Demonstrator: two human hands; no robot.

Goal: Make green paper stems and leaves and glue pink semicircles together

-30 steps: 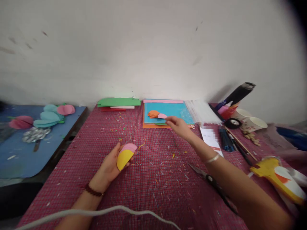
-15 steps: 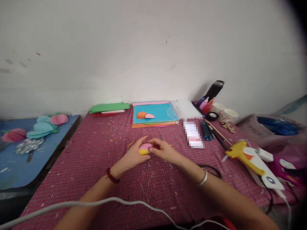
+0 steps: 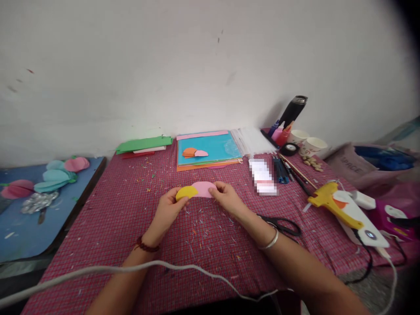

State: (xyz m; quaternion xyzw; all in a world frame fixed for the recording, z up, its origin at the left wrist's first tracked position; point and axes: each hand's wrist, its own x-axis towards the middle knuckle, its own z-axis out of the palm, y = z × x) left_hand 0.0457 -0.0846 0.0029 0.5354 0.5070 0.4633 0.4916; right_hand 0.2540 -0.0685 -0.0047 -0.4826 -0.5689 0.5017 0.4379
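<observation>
The left hand (image 3: 166, 211) pinches one yellow half-circle (image 3: 185, 192) and the right hand (image 3: 228, 200) one overlapping pink half-circle (image 3: 202, 189), with two cups (image 3: 313, 148) far right and one glue gun (image 3: 328, 197) nearer.

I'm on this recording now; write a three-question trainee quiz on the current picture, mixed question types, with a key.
1. True or false: the left hand holds a rounded yellow paper piece.

2. Which lies on the blue sheet?
A) paper cups
B) orange paper pieces
C) hot glue gun

3. Fill in the colour: the right hand grips the ____ paper piece that meets the yellow one.

Key: 1 true; 2 B; 3 pink.
</observation>
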